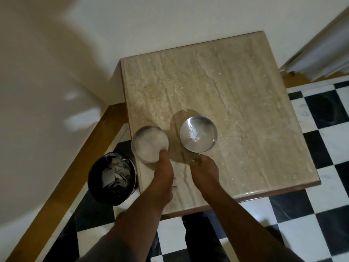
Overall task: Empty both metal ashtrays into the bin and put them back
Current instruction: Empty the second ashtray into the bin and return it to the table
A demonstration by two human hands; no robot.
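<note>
Two round metal ashtrays stand on the marble table (236, 91) near its front left. The left ashtray (147, 142) sits at the table's left edge, pale ash dust inside. My left hand (163, 169) holds its near rim, thumb over the edge. The right ashtray (197, 134) is shiny with a little white residue in it. My right hand (204, 171) is just in front of it, fingertips bunched at its near rim; whether they grip it is unclear. The black bin (113, 178) stands on the floor left of the table, with crumpled paper inside.
The table stands in a corner against white walls with a wooden skirting board (79, 167). The floor (330, 138) is black and white checkered tile. My legs are below the table's front edge. A white door or panel (321, 53) is at the far right.
</note>
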